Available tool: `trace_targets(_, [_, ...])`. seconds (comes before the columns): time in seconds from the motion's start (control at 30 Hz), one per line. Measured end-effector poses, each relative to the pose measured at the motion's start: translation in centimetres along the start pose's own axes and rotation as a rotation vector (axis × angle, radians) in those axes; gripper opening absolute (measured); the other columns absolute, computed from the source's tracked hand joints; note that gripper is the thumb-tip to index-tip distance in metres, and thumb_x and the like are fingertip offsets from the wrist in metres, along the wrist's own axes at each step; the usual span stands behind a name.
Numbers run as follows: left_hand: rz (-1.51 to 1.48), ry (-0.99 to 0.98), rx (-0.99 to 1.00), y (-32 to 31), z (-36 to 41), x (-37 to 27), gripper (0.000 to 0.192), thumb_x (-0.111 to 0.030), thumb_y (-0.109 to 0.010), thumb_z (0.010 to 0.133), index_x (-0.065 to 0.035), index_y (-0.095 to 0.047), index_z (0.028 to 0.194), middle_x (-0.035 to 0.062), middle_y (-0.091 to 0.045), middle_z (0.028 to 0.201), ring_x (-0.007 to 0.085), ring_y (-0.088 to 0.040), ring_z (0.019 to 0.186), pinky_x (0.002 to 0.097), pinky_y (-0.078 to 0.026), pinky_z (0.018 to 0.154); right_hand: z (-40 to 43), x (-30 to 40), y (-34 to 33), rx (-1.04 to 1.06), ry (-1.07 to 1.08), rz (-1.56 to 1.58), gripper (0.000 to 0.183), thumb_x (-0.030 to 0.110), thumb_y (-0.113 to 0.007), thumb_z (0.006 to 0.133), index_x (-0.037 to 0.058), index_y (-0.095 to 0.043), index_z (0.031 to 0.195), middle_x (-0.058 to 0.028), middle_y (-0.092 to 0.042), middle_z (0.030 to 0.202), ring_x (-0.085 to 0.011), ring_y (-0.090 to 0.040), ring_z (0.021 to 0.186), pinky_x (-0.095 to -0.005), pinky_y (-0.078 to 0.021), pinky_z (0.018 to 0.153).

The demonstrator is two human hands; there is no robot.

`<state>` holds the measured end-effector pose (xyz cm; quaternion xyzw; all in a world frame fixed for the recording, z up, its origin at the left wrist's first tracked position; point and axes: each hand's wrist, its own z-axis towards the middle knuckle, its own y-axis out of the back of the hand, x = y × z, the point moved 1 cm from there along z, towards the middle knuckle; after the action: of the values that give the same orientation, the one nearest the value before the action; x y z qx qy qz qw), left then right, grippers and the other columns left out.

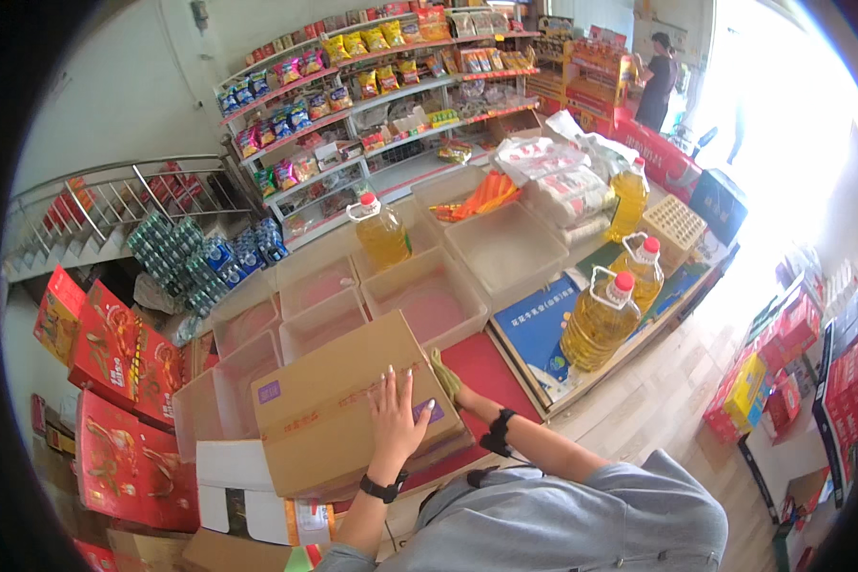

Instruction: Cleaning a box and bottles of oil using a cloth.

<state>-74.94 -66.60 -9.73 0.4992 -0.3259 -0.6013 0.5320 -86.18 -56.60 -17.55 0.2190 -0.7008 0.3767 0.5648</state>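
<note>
A closed cardboard box [329, 407] sealed with printed tape lies tilted to the view on a red-topped table [497, 379]. My left hand [397, 418] rests flat on the top of the box, its fingers spread. At the box's right edge, my right hand [449, 375] has a green-yellow cloth [443, 372] at it; the cloth covers much of the hand, and its fingers are mostly hidden. Beyond the box stand translucent plastic bins [429, 297], one of them with a jug of yellow oil [382, 232] in it.
Two more oil jugs [600, 322] stand on a blue printed board [536, 322] at right. Stacked white sacks [565, 179] lie farther back. Red gift boxes [136, 457] and a white carton [236, 486] are at left. Snack shelves line the wall; a person [659, 82] stands near the doorway.
</note>
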Motion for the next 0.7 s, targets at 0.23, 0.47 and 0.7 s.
trace_targets(0.23, [0.013, 0.003, -0.029, 0.0, 0.1, -0.4, 0.064, -0.04, -0.056, 0.083, -0.0106, -0.037, 0.136, 0.0208, -0.025, 0.145, 0.0375, -0.027, 0.132, 0.0598, -0.02, 0.104, -6.5, 4.0, 1.0, 0.212, -0.569, 0.139, 0.054, 0.024, -0.047, 0.094, 0.0001, -0.028, 0.139, -0.0206, -0.03, 0.143, -0.0296, -0.026, 0.134, -0.0346, -0.0244, 0.109])
trace_targets(0.47, [0.042, 0.015, -0.012, 0.2, 0.2, -0.5, 0.062, -0.038, -0.057, 0.083, -0.0115, -0.037, 0.136, 0.0212, -0.026, 0.144, 0.0378, -0.027, 0.132, 0.0604, -0.018, 0.105, -7.8, 4.8, 0.3, 0.073, -0.426, 0.03, 0.059, 0.028, -0.048, 0.094, -0.0038, -0.026, 0.138, -0.0243, -0.032, 0.139, -0.032, -0.031, 0.131, -0.0353, -0.0257, 0.108])
trace_targets(0.7, [-0.047, 0.024, -0.038, 0.1, 0.3, -0.3, 0.061, -0.02, -0.052, 0.086, -0.0105, -0.028, 0.141, 0.02, -0.029, 0.143, 0.0369, -0.029, 0.131, 0.06, -0.016, 0.106, -8.1, 5.7, -1.3, -0.151, 0.39, -1.033, 0.071, 0.024, -0.06, 0.083, -0.0072, -0.025, 0.136, -0.0268, -0.026, 0.142, -0.0365, -0.027, 0.132, -0.0441, -0.0219, 0.11])
